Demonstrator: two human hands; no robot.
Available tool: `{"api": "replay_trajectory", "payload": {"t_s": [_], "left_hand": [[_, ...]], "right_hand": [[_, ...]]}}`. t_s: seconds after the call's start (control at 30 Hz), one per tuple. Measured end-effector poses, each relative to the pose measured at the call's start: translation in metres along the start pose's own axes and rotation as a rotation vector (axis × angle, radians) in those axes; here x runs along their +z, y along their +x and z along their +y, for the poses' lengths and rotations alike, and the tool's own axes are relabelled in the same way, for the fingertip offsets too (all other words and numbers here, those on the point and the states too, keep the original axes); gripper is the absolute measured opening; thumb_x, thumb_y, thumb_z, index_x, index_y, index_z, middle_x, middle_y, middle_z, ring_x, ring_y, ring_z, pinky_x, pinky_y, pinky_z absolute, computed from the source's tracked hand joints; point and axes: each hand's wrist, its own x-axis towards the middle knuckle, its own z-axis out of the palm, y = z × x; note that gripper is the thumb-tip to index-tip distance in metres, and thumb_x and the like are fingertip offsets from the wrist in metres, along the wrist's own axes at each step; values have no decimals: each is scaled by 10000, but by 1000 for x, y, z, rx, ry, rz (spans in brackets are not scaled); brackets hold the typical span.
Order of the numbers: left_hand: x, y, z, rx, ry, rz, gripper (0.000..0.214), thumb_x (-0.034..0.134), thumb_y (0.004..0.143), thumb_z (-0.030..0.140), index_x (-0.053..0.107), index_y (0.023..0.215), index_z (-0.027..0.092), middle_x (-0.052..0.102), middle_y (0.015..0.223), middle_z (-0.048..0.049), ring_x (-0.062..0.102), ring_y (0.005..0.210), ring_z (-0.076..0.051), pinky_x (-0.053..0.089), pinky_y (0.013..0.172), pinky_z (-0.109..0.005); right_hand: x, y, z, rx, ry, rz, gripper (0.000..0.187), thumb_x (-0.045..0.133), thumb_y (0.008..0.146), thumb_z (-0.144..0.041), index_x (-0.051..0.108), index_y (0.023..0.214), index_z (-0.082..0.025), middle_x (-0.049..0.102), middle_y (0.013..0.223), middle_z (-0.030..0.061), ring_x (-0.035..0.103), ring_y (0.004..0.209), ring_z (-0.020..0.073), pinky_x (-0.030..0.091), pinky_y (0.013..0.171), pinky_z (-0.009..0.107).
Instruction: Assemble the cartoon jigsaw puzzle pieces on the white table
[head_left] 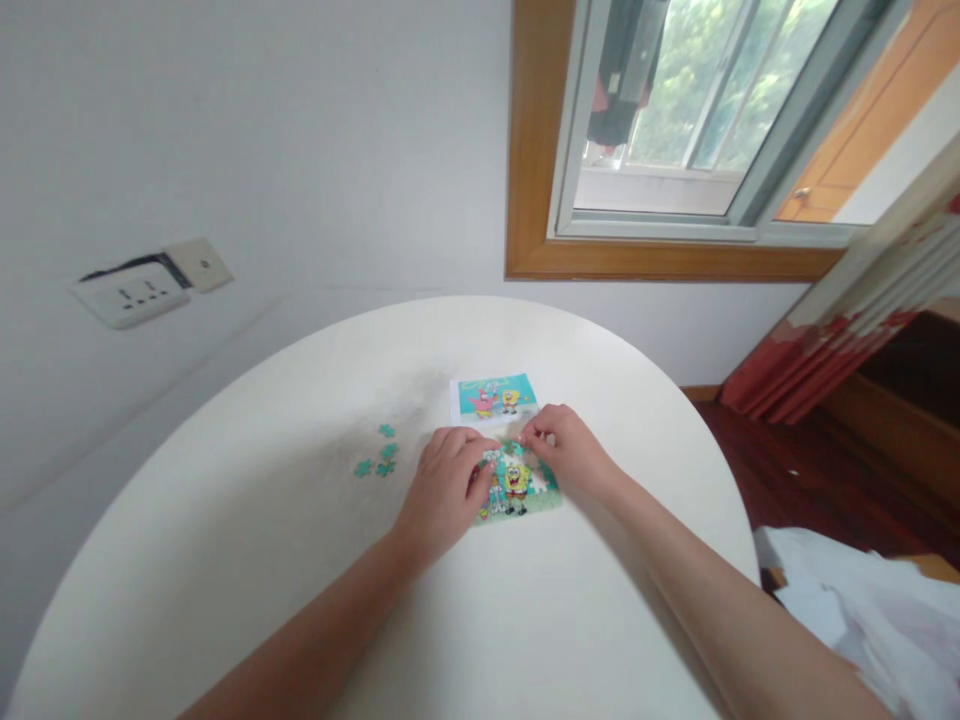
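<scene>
A partly assembled cartoon jigsaw puzzle [517, 488] lies on the white table, with gaps of white showing along its right and upper parts. My left hand [450, 480] rests over the puzzle's left side, fingers stretched out and thumb apart, covering that edge. At the puzzle's upper right, my right hand [566, 450] pinches a small green puzzle piece [513, 448] between thumb and fingertips. Just beyond both hands is a printed picture card [495, 398] with cartoon figures on a turquoise ground. Several loose green puzzle pieces [386, 452] lie left of my left hand.
The round white table [247, 510] stands against a pale wall with a socket [135, 292] at left. A wood-framed window [532, 200] is behind it. To the right hang red and white curtains [817, 350], and white crumpled material [847, 600] lies beside the table edge.
</scene>
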Motion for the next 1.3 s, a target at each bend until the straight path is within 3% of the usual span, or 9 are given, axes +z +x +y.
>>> {"api": "replay_trajectory", "payload": {"t_s": [0.43,0.63,0.77,1.13,1.3], "left_hand": [[5,-5,6,2,17,-56,303,619,846,264,570,1135,190,554,1173,-94,460,1132,-280,395,990,-458],[8,-7,4,-5,18,-61,313,618,851,280,566,1152,211,558,1179,-85,469,1124,-271,390,992,-455],[9,-7,3,-8,17,-72,299,612,860,284,570,1148,215,566,1156,-79,471,1113,-266,387,987,-446],[6,-5,5,-4,22,-83,277,606,859,270,572,1128,215,574,1137,-70,479,1099,-262,384,986,-434],[7,-5,5,3,17,-81,284,607,857,272,572,1134,219,576,1138,-73,481,1102,-262,385,984,-435]], "right_hand": [[-4,-3,-1,20,-37,-27,178,583,861,-250,700,743,-185,661,799,46,561,836,178,387,844,313],[-5,-5,-2,124,102,-50,209,575,826,-280,692,686,-179,666,674,14,565,666,145,397,629,246],[-5,-7,-3,189,178,-101,198,579,809,-300,707,720,-178,677,657,2,568,631,137,395,602,239],[-13,-3,2,69,142,-99,208,567,811,-270,684,667,-176,665,670,14,573,687,143,419,652,239],[-12,-5,3,133,274,-120,189,559,830,-331,647,764,-178,627,677,-6,537,641,123,400,615,236]]}}
